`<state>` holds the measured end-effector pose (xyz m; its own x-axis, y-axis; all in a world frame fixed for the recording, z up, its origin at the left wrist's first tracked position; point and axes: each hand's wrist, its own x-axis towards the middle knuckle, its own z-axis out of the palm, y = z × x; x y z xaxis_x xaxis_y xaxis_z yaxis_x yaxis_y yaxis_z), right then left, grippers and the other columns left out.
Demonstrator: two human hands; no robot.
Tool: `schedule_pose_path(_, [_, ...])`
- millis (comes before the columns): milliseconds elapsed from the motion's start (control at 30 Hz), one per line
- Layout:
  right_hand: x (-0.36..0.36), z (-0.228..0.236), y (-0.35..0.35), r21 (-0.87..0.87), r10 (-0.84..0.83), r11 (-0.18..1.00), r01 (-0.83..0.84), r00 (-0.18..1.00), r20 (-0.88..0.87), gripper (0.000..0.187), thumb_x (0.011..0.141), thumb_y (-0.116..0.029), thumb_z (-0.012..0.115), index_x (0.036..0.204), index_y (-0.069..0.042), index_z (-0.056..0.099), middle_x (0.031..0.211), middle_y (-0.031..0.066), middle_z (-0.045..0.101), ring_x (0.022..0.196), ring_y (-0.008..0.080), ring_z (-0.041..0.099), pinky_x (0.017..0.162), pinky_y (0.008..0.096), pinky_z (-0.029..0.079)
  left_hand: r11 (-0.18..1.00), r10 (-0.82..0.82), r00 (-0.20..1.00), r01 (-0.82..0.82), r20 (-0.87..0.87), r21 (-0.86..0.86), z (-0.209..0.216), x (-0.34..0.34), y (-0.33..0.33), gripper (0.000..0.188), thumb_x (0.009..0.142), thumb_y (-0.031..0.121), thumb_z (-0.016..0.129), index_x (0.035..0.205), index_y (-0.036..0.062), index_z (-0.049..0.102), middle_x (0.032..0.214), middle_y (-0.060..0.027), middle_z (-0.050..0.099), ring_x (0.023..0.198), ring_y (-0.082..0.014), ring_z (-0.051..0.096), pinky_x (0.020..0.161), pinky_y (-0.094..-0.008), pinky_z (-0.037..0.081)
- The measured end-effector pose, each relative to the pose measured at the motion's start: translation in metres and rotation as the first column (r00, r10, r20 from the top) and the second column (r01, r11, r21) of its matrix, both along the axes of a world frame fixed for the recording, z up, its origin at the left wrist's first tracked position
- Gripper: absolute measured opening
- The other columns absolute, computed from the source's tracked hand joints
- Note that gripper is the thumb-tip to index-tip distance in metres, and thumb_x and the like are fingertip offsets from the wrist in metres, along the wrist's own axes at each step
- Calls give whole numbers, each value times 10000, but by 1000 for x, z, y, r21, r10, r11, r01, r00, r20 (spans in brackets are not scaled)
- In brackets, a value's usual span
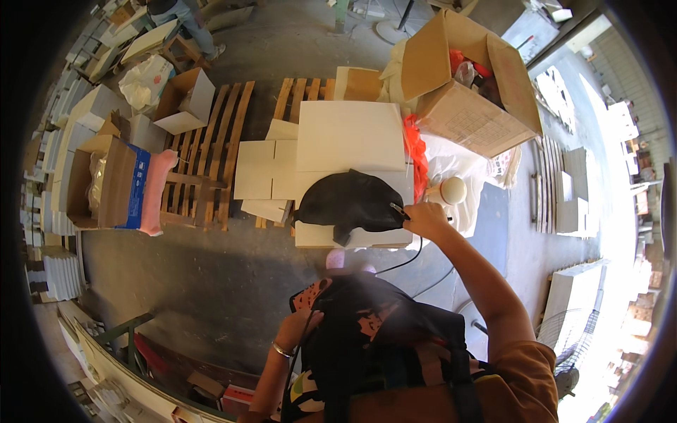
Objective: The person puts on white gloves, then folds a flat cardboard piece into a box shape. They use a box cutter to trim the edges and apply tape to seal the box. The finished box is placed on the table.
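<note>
Here's one black, rounded piece [350,202] lying on one white carton [350,134], centre of our clock, and at its three o'clock the right hand [427,220] is closed around one slim, metal-tipped tool [399,210], tip over the piece's edge, one dark cable [402,265] curving below! Down near seven, the left hand [300,330] is beside one orange-and-black patterned panel [311,295], whether gripping I cannot tell; at one-thirty, one big open brown carton [469,116], and one blue-panelled box [137,189] at nine
</note>
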<state>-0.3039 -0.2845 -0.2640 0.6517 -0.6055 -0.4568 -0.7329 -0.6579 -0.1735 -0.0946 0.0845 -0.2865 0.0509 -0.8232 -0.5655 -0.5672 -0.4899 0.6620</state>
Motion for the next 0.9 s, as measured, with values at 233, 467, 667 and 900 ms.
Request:
schedule_pose_path(233, [74, 88, -16, 98, 167, 980, -174, 983, 73, 305, 673, -308, 667, 862, -82, 747, 820, 151, 709, 852, 327, 687, 738, 436, 537, 972, 180, 786, -235, -592, -18, 86, -48, -36, 421, 996, 287, 522, 1367, 88, 521, 1184, -131, 661, 1069, -255, 646, 875, -345, 504])
schedule_pose_path(467, [128, 140, 17, 123, 351, 929, -348, 936, -1, 336, 647, -326, 698, 856, -66, 745, 828, 132, 709, 831, 317, 678, 709, 417, 522, 423, 251, 538, -809, -805, -409, 115, -75, -108, 492, 895, 47, 623, 1361, 15, 469, 1244, -137, 583, 1137, -205, 554, 940, -331, 446])
schedule_pose_path(667, [151, 187, 63, 22, 542, 841, -541, 840, -40, 307, 642, -241, 718, 890, -63, 750, 855, 116, 721, 829, 290, 696, 708, 397, 540, 503, 495, 857, -151, 141, -851, 122, -14, -148, 764, 691, 79, 760, 1382, 33, 439, 1409, -183, 469, 1332, -396, 392, 1088, -403, 342])
schedule_pose_path(900, [162, 198, 106, -25, 753, 656, -754, 657, -49, 246, 620, -259, 711, 800, -96, 753, 770, 108, 707, 767, 301, 690, 658, 400, 532, 718, 309, 951, -244, -16, -652, 132, 14, -123, 371, 684, 261, 825, 935, 27, 684, 871, -113, 710, 796, -280, 679, 748, -339, 516])
